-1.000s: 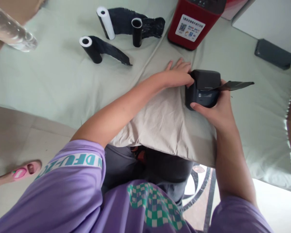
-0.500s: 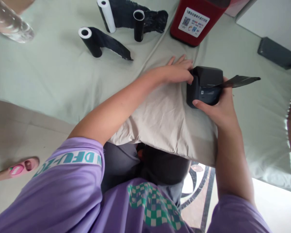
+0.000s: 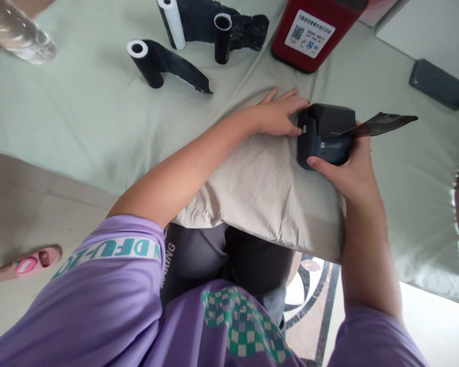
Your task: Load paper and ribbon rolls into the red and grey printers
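Observation:
A small black printer rests on the cloth near the table's front edge. My right hand grips its right side, thumb on the near face, the other fingers mostly hidden behind it. My left hand lies over the cloth with fingers spread, the thumb tip against the printer's left side by a small light mark. From the printer a dark strip sticks out to the right, above my right hand.
Beyond my left hand stands a red box with a white label. Farther left are a black roll partly unwound, a white-and-black roll and a black tube. A dark phone-like slab lies right; a clear bottle left.
My left thumb has slid slightly down along the printer's side, showing the light mark. The view has shifted a little; the right hand keeps its grip.

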`<state>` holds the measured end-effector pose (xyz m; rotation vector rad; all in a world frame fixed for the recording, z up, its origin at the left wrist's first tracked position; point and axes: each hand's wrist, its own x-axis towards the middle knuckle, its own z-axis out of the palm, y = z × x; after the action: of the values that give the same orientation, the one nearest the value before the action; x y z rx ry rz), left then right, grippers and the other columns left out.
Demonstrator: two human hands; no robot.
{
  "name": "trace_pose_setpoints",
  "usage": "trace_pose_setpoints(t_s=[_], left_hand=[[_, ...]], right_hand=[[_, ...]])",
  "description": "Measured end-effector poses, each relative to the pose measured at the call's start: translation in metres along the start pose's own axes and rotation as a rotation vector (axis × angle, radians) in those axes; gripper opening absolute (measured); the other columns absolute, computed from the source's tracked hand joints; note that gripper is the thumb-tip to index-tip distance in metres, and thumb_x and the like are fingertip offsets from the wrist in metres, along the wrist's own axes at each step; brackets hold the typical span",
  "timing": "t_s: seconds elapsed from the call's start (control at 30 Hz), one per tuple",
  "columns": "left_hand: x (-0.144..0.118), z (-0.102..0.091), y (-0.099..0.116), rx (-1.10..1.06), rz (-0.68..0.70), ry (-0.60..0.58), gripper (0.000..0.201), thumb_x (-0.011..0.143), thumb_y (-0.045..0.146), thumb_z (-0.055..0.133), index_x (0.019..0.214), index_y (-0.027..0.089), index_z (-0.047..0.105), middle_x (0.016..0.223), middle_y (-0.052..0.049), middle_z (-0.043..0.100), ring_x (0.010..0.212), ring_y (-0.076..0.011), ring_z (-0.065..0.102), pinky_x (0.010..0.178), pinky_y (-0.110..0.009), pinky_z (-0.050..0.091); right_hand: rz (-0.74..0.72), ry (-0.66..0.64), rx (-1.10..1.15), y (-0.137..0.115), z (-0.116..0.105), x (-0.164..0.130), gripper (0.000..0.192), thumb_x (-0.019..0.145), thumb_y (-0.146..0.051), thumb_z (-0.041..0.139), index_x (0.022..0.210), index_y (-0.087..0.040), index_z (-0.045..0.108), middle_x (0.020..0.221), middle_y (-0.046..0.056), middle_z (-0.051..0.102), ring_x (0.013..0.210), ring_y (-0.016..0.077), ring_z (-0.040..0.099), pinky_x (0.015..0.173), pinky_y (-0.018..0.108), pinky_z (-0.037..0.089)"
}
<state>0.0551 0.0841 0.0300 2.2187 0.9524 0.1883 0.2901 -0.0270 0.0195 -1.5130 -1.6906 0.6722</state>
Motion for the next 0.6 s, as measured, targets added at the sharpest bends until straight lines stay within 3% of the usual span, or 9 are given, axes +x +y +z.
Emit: trace_pose_setpoints(t_s=[0.17, 0.37, 0.6], left_hand=[[0.002, 0.002, -0.003, -0.017, -0.035, -0.029, 0.093, 0.068, 0.087, 0.043, 0.156, 0.055, 0.04, 0.166, 0.032, 0.046, 0.173, -0.0166, -0.007, 0.141, -0.036, -0.015], [0.007, 0.003, -0.007, -0.005, -0.056, -0.006, 0.097, 0.058, 0.096, 0.036, 0.148, 0.059, 0.045, 0.159, 0.037, 0.051, 0.166, -0.009, -0.032, 0.139, -0.034, -0.018], [0.016, 0.004, -0.008, -0.007, -0.051, 0.026, 0.092, 0.054, 0.09, 0.038, 0.141, 0.062, 0.052, 0.156, 0.033, 0.057, 0.168, -0.0143, -0.028, 0.139, -0.043, -0.015]], right_hand=[[-0.029, -0.005, 0.03, 0.0, -0.001, 0.0, 0.102, 0.054, -0.044, 0.097, 0.141, -0.022, 0.049, 0.152, 0.019, 0.058, 0.147, 0.0366, 0.053, 0.131, 0.054, 0.036], [-0.032, -0.002, 0.038, 0.003, -0.001, 0.001, 0.104, 0.051, -0.05, 0.1, 0.139, -0.024, 0.05, 0.151, 0.016, 0.059, 0.145, 0.0354, 0.054, 0.13, 0.054, 0.038], [-0.048, -0.002, 0.04, 0.002, -0.001, 0.002, 0.099, 0.051, -0.052, 0.099, 0.134, -0.026, 0.053, 0.15, 0.015, 0.059, 0.146, 0.0369, 0.054, 0.131, 0.056, 0.037]])
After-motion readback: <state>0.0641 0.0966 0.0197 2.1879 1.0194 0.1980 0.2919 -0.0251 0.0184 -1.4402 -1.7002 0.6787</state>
